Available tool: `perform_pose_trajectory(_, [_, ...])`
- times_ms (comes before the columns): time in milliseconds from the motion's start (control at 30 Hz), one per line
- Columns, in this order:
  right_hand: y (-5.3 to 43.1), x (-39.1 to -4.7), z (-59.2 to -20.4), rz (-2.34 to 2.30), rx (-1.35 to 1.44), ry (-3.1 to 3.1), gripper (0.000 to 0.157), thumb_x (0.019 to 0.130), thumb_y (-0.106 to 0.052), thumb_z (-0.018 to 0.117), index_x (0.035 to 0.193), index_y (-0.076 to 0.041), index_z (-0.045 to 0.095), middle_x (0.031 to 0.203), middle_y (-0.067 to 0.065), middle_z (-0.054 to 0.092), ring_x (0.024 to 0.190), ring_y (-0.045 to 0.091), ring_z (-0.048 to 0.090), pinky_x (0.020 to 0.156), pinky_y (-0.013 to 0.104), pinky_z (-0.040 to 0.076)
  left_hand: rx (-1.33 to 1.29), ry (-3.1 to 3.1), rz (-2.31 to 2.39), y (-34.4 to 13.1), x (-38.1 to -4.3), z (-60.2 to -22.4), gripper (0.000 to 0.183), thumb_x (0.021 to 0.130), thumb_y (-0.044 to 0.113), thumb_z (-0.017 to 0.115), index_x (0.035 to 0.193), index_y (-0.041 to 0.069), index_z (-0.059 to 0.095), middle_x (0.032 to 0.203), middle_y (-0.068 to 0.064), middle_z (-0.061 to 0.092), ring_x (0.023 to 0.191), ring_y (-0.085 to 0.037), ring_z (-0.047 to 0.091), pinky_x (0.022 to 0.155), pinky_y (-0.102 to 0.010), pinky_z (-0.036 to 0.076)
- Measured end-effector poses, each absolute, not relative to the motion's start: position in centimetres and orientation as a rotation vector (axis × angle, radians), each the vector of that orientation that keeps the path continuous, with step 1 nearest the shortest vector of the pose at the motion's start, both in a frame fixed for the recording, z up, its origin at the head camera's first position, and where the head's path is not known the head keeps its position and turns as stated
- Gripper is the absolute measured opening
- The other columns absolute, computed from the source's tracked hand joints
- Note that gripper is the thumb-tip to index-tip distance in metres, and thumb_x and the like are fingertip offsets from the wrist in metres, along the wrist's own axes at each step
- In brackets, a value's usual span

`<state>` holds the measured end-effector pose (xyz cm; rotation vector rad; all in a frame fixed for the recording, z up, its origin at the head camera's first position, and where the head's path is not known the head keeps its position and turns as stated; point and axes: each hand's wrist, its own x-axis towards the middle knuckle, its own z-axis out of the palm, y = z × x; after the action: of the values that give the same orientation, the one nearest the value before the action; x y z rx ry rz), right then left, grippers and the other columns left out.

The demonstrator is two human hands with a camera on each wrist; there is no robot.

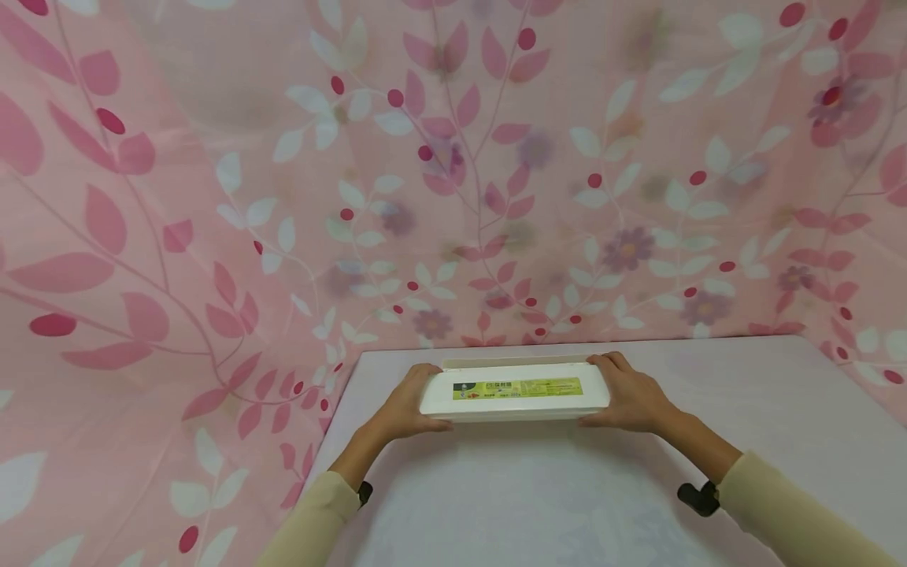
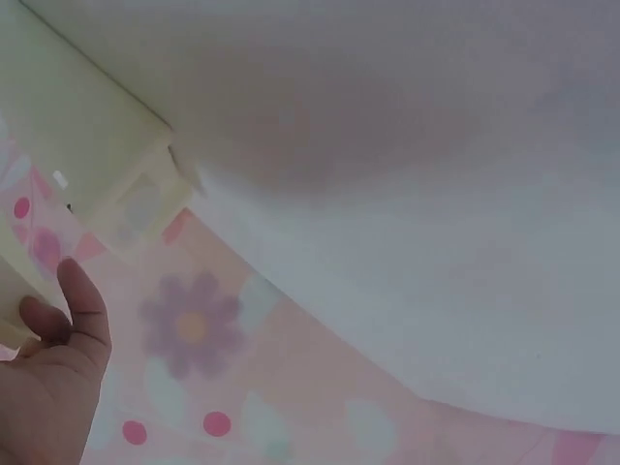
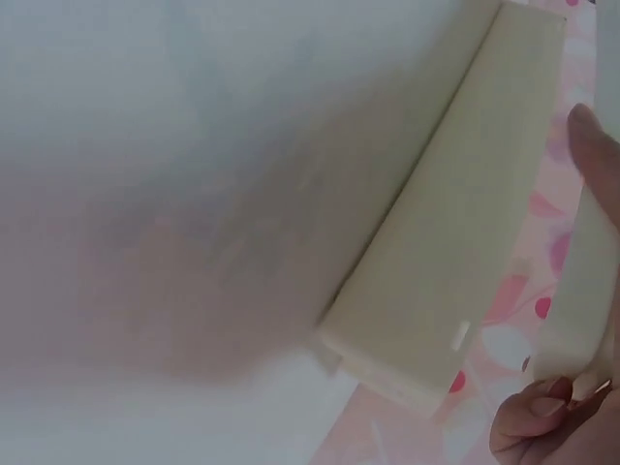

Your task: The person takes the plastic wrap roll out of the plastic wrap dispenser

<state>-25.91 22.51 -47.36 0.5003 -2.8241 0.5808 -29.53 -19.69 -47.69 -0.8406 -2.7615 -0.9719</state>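
Observation:
A long white lid (image 1: 520,405) with a yellow-green printed label (image 1: 527,389) is held level between both hands. My left hand (image 1: 409,405) grips its left end, thumb at the front edge and fingers at the back edge. The right end is gripped the same way by my right hand (image 1: 631,394). Behind the lid shows the rim of a long cream-white box (image 1: 517,362) on the table. In the right wrist view, the box (image 3: 446,203) stands on the tabletop, with a gap between it and the raised lid (image 3: 581,281). The lid hides the inside of the box.
A pale cloth covers the table (image 1: 531,496), whose back edge runs just behind the box. Pink flower-patterned curtains (image 1: 482,197) hang along the back and the left side. Dark straps (image 1: 699,499) sit at the wrists by the beige sleeves (image 1: 801,512).

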Motion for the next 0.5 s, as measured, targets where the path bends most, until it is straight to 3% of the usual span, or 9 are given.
perform_pose_trajectory(200, [21.9,-25.4,-48.2,0.607,0.503,-2.819,0.110,0.060,-0.059,0.088,0.145,-0.008,0.039,0.139,0.017,0.043,0.083,0.020,0.057,0.058,0.028,0.044,-0.852,-2.715,-0.953,-20.0,-29.1,-48.1,0.093,0.055,0.035,0.098,0.132,0.015,0.048,0.133,-0.003,0.047,0.118,-0.018,0.048,0.101,-0.046,0.047])
perform_pose_trajectory(500, [21.7,-24.5,-49.2,0.542,0.531,-2.828,0.105,0.059,-0.061,0.087,0.140,-0.007,0.046,0.128,0.015,0.050,0.072,0.014,0.053,0.054,0.026,0.041,-0.827,-2.771,-0.936,-20.0,-28.4,-49.2,0.094,0.055,0.039,0.097,0.131,0.015,0.048,0.131,-0.003,0.048,0.115,-0.019,0.051,0.101,-0.045,0.047])
